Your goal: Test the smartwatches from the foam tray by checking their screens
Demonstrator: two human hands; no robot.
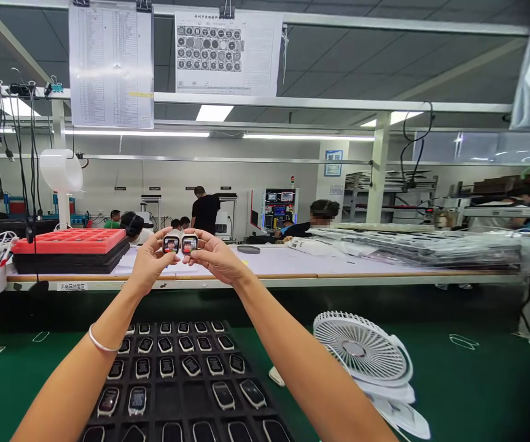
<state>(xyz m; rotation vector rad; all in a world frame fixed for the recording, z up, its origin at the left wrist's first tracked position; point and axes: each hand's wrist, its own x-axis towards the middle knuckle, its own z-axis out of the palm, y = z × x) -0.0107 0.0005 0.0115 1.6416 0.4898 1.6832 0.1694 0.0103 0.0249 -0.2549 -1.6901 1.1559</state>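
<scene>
My left hand (147,263) pinches a smartwatch case (171,245) without a strap. A second smartwatch case (190,245) is gripped by the fingers of my right hand (221,258). Both are held up side by side above the bench's front edge, their lit screens facing me and showing similar colourful pictures. Below my arms lies a black compartment tray (172,400) with rows of similar watch cases, most with dark screens. Two neighbouring compartments in its middle show bare bottoms. My forearms hide parts of the tray's sides.
A white fan (361,350) stands right of the tray on the green surface (467,387). On the white bench (287,261) are stacked red trays (71,240) at left and plastic-wrapped stacks (421,248) at right. Cables (27,159) hang at left. People sit and stand beyond.
</scene>
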